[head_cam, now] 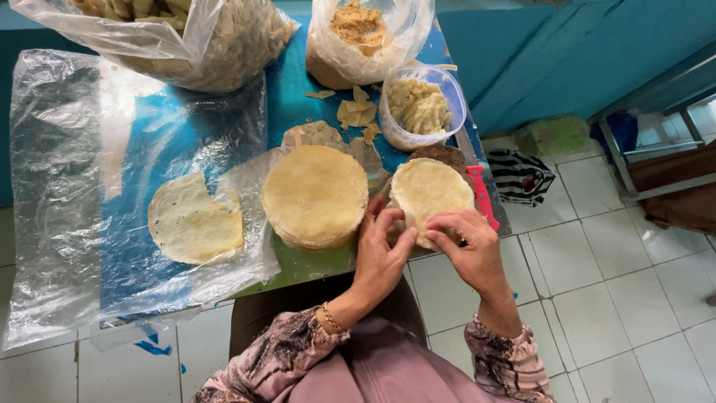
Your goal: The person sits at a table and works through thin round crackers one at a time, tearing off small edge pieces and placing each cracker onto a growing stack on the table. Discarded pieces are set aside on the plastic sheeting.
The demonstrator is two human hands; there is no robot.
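Directly ahead of both hands a round pale dough wrapper is laid near the right-hand edge of the blue desk, and its near rim is being worked from two sides. The left hand is placed at the lower left of the disc, with its fingertips curled onto the rim; the right hand is set at the lower right, its fingers bent over the same edge. Both hands are thus half closed in a pinching hold on the wrapper, though whether the edge is actually lifted or only pressed cannot be made out from this angle. Being round, the wrapper has no long axis; what matters is that it lies just beyond the fingers, away from the body, and neither hand is clearly the nearer one.

Just to the left, a stack of similar wrappers is seen, near the left hand but apart from it. Farther left a single torn wrapper is kept under a clear plastic sheet. Behind the worked disc a clear tub of pale filling is placed, and a red-handled tool lies beside the disc on its right.
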